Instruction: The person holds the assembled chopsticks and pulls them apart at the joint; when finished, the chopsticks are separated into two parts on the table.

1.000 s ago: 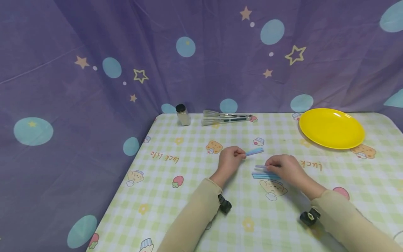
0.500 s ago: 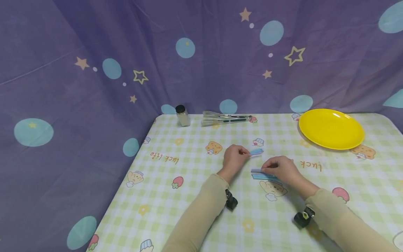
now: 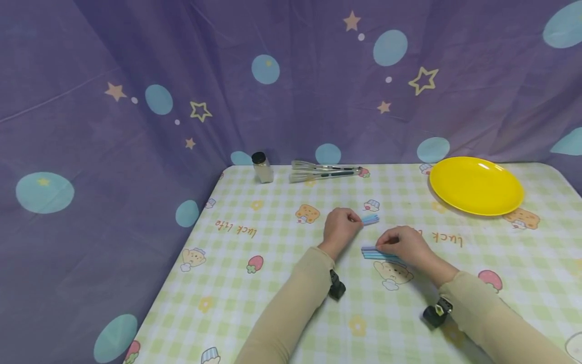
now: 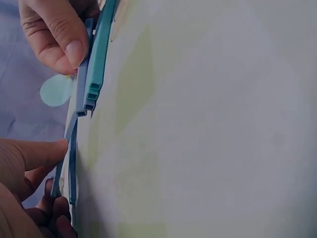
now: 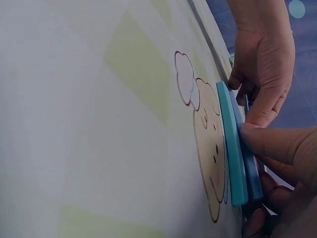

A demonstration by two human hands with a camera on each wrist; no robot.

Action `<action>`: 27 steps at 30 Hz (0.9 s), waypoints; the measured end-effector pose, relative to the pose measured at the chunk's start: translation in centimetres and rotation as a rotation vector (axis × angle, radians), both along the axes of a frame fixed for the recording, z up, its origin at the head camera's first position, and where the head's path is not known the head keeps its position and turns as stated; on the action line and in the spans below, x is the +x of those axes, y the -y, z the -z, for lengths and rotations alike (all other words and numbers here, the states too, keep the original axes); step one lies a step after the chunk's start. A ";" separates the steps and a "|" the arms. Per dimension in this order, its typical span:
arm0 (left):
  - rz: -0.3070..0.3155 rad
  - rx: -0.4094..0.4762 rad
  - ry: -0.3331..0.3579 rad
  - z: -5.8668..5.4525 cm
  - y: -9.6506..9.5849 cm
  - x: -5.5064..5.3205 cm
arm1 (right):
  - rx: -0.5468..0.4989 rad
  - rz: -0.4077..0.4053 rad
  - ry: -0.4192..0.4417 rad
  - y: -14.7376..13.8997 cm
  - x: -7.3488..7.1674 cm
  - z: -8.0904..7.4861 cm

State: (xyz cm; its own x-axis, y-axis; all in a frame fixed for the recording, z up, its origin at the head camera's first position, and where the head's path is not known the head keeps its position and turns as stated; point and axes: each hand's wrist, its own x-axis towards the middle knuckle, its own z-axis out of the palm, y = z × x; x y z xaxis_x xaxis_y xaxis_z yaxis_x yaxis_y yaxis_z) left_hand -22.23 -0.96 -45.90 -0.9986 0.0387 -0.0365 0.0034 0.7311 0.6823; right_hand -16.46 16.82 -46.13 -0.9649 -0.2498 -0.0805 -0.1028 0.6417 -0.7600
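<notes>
My left hand (image 3: 340, 228) pinches one end of a small bundle of light-blue and purple narrow plastic sticks (image 3: 370, 220). In the left wrist view a blue stick (image 4: 57, 171) sits between that thumb and fingers, with another close beside it. Nearer me, my right hand (image 3: 403, 245) pinches a purple-blue stick (image 3: 369, 248) with thumb and fingertips. That stick lies along a row of teal and blue sticks (image 3: 381, 256) on the table, whose right ends the hand hides. Hollow square ends show on the teal sticks (image 4: 101, 59). A teal stick (image 5: 232, 148) also lies near my right thumb.
A yellow plate (image 3: 476, 186) stands at the back right. Tongs (image 3: 325, 172) lie along the back edge, beside a black-lidded jar (image 3: 262, 168). A checked cloth (image 3: 282, 313) covers the table, and a purple curtain (image 3: 291, 81) hangs behind.
My right hand has brought its purple-blue stick down against the row on the table. My left hand has shifted slightly right along its bundle, so less of the sticks shows.
</notes>
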 end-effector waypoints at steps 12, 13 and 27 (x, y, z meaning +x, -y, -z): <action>0.020 -0.101 -0.022 -0.1 -0.1 -0.1 | 0.011 -0.025 -0.013 0.1 0.0 0.0; 0.019 -0.100 -0.022 -0.1 -0.1 -0.1 | 0.013 -0.027 -0.013 0.1 0.0 0.0; -0.002 -0.093 -0.021 -0.2 0.1 0.1 | 0.034 -0.057 -0.041 0.0 -0.1 0.1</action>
